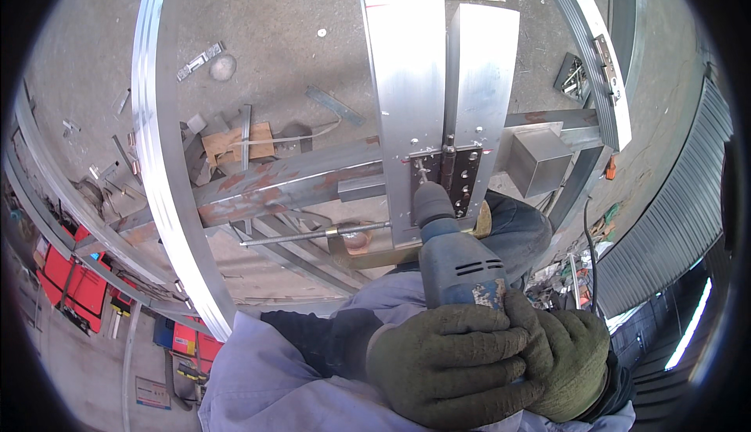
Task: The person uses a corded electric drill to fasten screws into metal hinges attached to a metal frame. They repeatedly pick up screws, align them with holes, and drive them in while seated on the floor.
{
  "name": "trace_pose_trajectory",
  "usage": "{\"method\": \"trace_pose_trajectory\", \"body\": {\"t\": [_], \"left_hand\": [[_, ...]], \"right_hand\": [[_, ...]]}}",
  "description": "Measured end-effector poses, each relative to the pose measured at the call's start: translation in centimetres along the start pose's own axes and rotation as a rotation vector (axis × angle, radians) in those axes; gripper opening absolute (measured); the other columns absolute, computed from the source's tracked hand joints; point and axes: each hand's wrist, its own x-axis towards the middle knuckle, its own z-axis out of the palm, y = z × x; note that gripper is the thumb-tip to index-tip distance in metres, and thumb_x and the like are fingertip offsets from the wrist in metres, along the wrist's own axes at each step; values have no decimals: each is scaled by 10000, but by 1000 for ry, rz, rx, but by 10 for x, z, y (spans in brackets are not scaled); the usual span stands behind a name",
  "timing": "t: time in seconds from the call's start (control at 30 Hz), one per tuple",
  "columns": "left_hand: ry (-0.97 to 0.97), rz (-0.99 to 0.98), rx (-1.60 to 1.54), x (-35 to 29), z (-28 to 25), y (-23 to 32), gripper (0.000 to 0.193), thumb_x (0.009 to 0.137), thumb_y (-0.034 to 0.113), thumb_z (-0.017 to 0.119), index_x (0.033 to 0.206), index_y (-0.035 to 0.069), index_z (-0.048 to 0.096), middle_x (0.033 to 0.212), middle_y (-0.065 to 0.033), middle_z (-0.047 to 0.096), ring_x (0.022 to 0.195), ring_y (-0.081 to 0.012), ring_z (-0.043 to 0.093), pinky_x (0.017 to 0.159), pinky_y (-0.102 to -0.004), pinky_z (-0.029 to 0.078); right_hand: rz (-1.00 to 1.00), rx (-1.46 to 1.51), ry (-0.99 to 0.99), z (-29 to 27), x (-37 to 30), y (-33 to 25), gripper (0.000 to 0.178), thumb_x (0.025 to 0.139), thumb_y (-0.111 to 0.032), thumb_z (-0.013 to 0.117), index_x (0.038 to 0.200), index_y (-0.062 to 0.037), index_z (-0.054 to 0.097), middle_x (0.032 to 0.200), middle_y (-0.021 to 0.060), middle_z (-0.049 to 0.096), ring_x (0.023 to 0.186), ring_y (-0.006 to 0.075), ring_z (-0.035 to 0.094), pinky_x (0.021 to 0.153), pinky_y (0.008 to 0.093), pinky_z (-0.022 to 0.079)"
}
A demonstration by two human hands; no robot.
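Observation:
Both gloved hands are wrapped round the rear of a blue-grey power drill (461,264). My left hand (450,365), in a green glove, lies over the drill's back end and overlaps the fingers of my right hand (575,358); the handle and trigger are hidden. The drill's bit (423,172) points away from me at the left leaf of a dark metal hinge (468,178). That hinge spans two silver aluminium profiles, a left one (407,64) and a right one (483,72). Whether the bit has entered a hole I cannot tell.
A rusty steel beam (289,185) runs crosswise under the profiles. A clamp's threaded rod (305,235) sticks out to the left. Long aluminium profiles stand left (152,119) and right (587,17). A small box of fasteners (573,78) and metal offcuts lie on the floor (274,56).

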Motion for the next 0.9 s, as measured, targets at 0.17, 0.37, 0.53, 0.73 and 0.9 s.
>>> {"method": "trace_pose_trajectory", "body": {"t": [0.17, 0.37, 0.53, 0.73, 0.9], "left_hand": [[-1, 15, -17, -1, 0, -2, 190, 942, 127, 780, 1105, 49, 840, 1092, -91, 796, 1096, -308, 756, 982, -479, 611], [-26, -3, -35, 2, -3, -1, 183, 946, 119, 781, 1102, 40, 832, 1067, -98, 796, 1080, -316, 759, 986, -492, 615], [-17, -28, -49, 1, 1, -1, 169, 955, 112, 784, 1098, 29, 820, 1069, -103, 797, 1088, -316, 757, 991, -488, 609], [-82, -35, -55, 2, -5, 1, 151, 949, 107, 803, 1080, 36, 825, 1074, -92, 801, 1093, -317, 755, 1015, -481, 593], [-13, -15, -10, -3, -1, 0, 159, 940, 136, 809, 1071, 54, 843, 1094, -93, 808, 1109, -321, 762, 1028, -499, 584]], "right_hand": [[25, 58, 57, 14, -9, 4, 453, 973, -184, 672, 1368, 31, 627, 1225, 222, 742, 914, 329, 727, 740, 476, 583], [25, 70, 57, 15, -9, 4, 469, 953, -199, 691, 1354, 36, 628, 1229, 228, 741, 924, 332, 730, 742, 479, 583], [7, 22, 14, 4, -2, 2, 490, 926, -218, 707, 1341, 33, 634, 1236, 238, 737, 928, 338, 731, 742, 480, 581], [-13, -21, -7, -1, 0, 1, 496, 914, -241, 712, 1324, 28, 641, 1238, 240, 731, 926, 337, 726, 737, 478, 577], [14, -58, 1, 3, -2, 5, 592, 920, -341, 730, 1386, 14, 643, 1153, 173, 738, 871, 295, 723, 712, 455, 570]]}}
